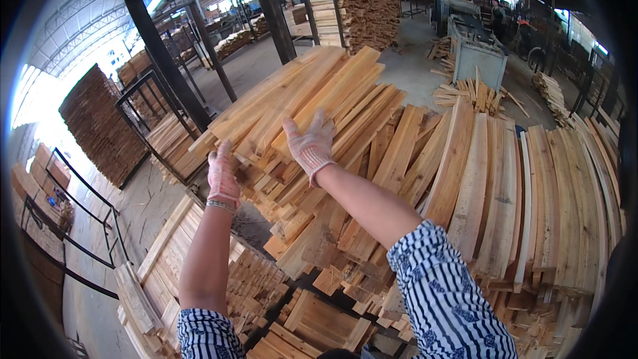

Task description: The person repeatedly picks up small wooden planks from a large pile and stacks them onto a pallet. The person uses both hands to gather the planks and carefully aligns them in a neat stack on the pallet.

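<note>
Both my hands wear pale work gloves with reddish cuffs. My right hand lies on top of a stack of sawn wooden boards, its fingers stretched and spread over the upper pieces. At the near left corner of that stack is my left hand, fingers extended against the board ends, a bracelet at its wrist. Neither hand visibly wraps round a board. Under the top layer, the uneven ends of several boards stick out toward me.
To the right, long boards lie side by side in a wide pile. Lower left stands another wood stack. Dark metal posts rise behind the boards. Farther off are a grey-green machine, wood scraps and a tall stack.
</note>
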`<act>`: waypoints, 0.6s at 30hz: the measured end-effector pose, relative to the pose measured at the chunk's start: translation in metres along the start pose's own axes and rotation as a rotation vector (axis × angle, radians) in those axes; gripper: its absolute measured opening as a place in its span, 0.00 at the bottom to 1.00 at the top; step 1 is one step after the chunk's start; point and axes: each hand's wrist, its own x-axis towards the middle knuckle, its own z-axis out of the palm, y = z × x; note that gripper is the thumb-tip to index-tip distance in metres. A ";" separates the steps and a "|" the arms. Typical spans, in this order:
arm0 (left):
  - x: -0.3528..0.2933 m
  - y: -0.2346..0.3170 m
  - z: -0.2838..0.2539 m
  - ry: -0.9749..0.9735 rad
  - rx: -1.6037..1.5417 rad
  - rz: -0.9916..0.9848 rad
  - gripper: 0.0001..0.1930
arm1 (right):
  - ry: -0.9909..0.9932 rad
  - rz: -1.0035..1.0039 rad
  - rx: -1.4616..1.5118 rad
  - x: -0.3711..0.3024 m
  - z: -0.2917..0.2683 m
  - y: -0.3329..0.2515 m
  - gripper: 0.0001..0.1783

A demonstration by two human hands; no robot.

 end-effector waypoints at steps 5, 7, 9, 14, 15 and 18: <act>-0.046 0.042 0.020 -0.028 0.142 0.197 0.44 | 0.034 0.084 0.517 0.009 -0.035 -0.009 0.62; -0.102 0.058 0.044 -0.042 0.380 0.247 0.42 | 0.030 0.175 0.528 0.010 -0.058 -0.006 0.65; -0.169 0.079 0.061 -0.208 0.281 0.151 0.39 | -0.084 0.246 0.538 0.003 -0.100 0.008 0.64; -0.125 0.077 0.044 -0.630 0.380 0.635 0.31 | -0.325 0.285 0.873 0.001 -0.147 0.026 0.66; -0.102 0.078 0.040 -0.540 0.458 0.736 0.30 | -0.270 0.259 0.813 -0.012 -0.149 0.015 0.67; -0.070 0.064 0.077 -0.460 0.372 0.308 0.33 | -0.082 0.242 0.644 0.004 -0.122 0.032 0.70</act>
